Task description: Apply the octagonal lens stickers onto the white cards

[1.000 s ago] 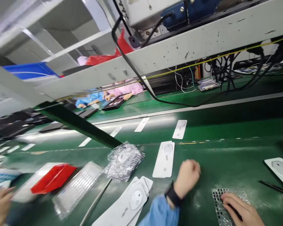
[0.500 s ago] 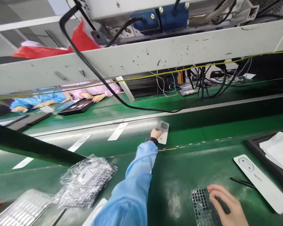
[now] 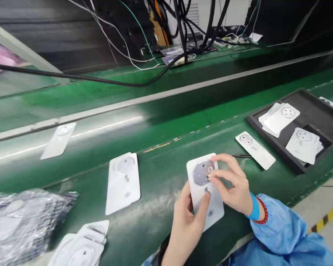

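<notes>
A white plate (image 3: pixel 210 218) with a grey eight-sided patch near its top is held in my left hand (image 3: pixel 187 218), the thumb lying across its front. My right hand (image 3: pixel 233 183) is over the plate's upper right part, thumb and index fingertip pinched at the patch on something too small to make out. Left of my hands, a small stack of similar white plates (image 3: pixel 122 197) lies on the green surface (image 3: pixel 161 184). Another white plate (image 3: pixel 259 153) rests to the right, a dark thin tool (image 3: pixel 242 156) partly hidden beside it.
A black tray (image 3: pixel 290 160) at the right holds two stacks of white plates. One plate (image 3: pixel 57 144) lies on the belt at the left. Plastic-wrapped sheets (image 3: pixel 30 221) and more plates (image 3: pixel 80 245) are at lower left. Black cables (image 3: pixel 183 29) hang at the top.
The view has shifted right and closer. My left hand has come back from the belt and now holds a plate upright. My right hand has moved from the black-dotted sheet to the plate.
</notes>
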`<state>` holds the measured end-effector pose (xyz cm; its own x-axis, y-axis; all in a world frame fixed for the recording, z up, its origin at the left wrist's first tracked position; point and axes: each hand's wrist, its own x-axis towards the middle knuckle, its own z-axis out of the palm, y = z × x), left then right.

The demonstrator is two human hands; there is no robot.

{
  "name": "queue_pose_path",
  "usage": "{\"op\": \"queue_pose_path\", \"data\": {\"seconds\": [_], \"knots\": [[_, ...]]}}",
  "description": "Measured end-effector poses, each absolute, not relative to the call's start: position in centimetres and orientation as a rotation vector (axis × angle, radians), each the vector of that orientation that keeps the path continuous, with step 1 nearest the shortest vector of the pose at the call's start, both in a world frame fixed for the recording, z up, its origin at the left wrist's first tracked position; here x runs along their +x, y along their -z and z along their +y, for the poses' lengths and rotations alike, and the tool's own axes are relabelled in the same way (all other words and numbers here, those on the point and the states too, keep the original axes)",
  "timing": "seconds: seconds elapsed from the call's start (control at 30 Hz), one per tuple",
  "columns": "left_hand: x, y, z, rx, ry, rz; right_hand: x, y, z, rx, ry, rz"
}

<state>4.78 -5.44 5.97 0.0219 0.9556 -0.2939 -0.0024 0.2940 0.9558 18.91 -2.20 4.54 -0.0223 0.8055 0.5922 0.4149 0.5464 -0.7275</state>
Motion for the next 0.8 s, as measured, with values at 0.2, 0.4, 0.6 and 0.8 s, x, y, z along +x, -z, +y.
{"op": "queue_pose_path", "data": {"seconds": [0.2, 0.4, 0.6, 0.8], "knots": [[5.1, -5.8, -6.4, 1.068, -1.017, 1.344, 18.8, -4.3, -2.9, -1.032, -0.350, -1.688], [5.4, -5.6, -6.9, 1.135, -1.051, 1.365, 19.0, -3.9, -3.0, -1.013, -0.293, -1.748], [4.9, -5.6, -6.9, 1.142, -1.115, 1.390, 19.4, -3.1, -3.9, -0.954, -0.060, -1.991], [4.5, -5.7, -6.1, 0.951, -1.096, 1.362, 19.6, -3.3, -4.4, -0.887, -0.437, -1.898]]}}
